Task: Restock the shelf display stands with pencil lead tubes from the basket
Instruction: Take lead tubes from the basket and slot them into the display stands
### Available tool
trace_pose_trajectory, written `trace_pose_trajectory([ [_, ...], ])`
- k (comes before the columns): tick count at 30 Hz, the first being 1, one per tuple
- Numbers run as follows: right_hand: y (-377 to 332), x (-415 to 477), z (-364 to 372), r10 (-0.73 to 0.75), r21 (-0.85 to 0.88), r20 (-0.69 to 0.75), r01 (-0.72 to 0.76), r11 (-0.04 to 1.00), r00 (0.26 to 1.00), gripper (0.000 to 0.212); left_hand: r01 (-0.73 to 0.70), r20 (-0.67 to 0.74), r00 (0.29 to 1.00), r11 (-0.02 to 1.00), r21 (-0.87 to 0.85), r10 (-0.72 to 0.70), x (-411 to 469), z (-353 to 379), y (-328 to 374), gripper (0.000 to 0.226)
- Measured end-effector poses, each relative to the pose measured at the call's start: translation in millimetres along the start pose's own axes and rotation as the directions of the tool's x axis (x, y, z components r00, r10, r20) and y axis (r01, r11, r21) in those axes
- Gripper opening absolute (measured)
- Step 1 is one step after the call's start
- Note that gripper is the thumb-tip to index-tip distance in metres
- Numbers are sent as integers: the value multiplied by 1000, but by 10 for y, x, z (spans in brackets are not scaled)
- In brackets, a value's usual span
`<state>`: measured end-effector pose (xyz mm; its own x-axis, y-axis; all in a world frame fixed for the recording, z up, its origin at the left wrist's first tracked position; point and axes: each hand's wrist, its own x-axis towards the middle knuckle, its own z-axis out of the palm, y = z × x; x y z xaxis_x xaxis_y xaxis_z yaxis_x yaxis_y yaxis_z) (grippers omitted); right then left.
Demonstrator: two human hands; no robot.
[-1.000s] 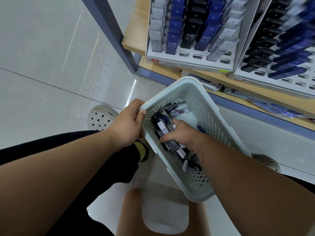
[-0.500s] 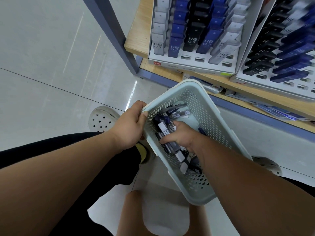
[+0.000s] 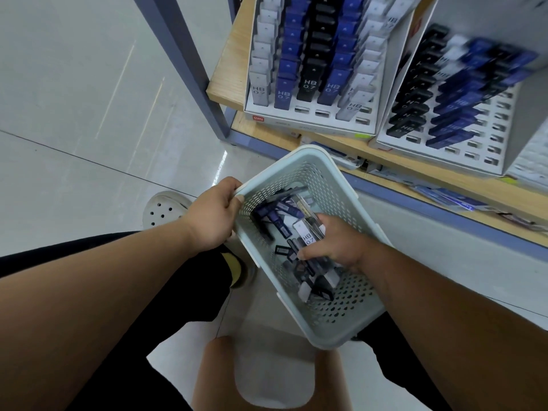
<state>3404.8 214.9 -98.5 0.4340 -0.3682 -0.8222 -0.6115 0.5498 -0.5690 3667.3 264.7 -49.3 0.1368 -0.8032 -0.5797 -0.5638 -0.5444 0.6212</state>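
While left hand point(image 3: 212, 216) grips basket point(image 3: 350, 314), right hand point(image 3: 338, 243) clutches lead tubes point(image 3: 307, 231).

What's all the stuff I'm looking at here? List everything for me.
basket: one, pale grey-blue, perforated, held in front of the shelf
loose lead tubes: many, black, blue and clear, in basket
held lead tubes: a few, clear and dark, one marked HB 0.7, in right hand
display stands: two, white, on shelf
stocked tubes: many, grey, blue and black, in rows in stands
shelf: one, wooden, behind basket
shoe: one, white, on floor
left hand: one, gripping basket rim
right hand: one, inside basket, gripping tubes
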Motion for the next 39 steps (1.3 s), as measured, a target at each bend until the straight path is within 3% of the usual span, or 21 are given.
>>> trace_pose_trajectory([
  [2, -66, -91, -26, -31, 0, -44, 31, 1000, 999, 81, -1, -36, 999, 994, 111, 5, 6, -17, 24, 11],
  [4, -151, -180, -57, -57, 45, -70, 60, 997, 996, 73, -22, -178, 982, 972, 236, 65, -40, -48, 90, 21],
  [7, -308, -375, -108, -106, 103, -84, 115, 988, 991, 61, -113, -292, 939, 964, 239, 182, -198, -83, 353, 21],
  [10, -471, -634, -152, -160, 89, -140, 174, 981, 977, 69, -59, -112, 992, 998, -34, 54, -415, -13, 726, 19],
  [13, -582, -875, -173, -212, 125, -171, 235, 964, 962, 69, 95, 102, 993, 938, -332, -64, -673, 168, 1033, 20],
  [17, -707, -1184, -141, -294, 142, -222, 330, 933, 930, 63, 61, 121, 993, 867, -494, -1, -890, 273, 1335, 13],
  [24, -890, -1769, -152, -398, 223, -312, 474, 852, 863, 52, 27, 183, 979, 840, -542, 86, -1204, -18, 1830, 10],
  [31, -1105, -2445, -187, -506, 186, -281, 564, 805, 815, 70, -61, 256, 940, 850, -524, 225, -1696, -390, 2229, 12],
  [39, -1163, -2867, -412, -522, 244, -347, 612, 752, 780, 66, -145, 194, 925, 776, -614, 327, -1789, -247, 2583, 14],
])
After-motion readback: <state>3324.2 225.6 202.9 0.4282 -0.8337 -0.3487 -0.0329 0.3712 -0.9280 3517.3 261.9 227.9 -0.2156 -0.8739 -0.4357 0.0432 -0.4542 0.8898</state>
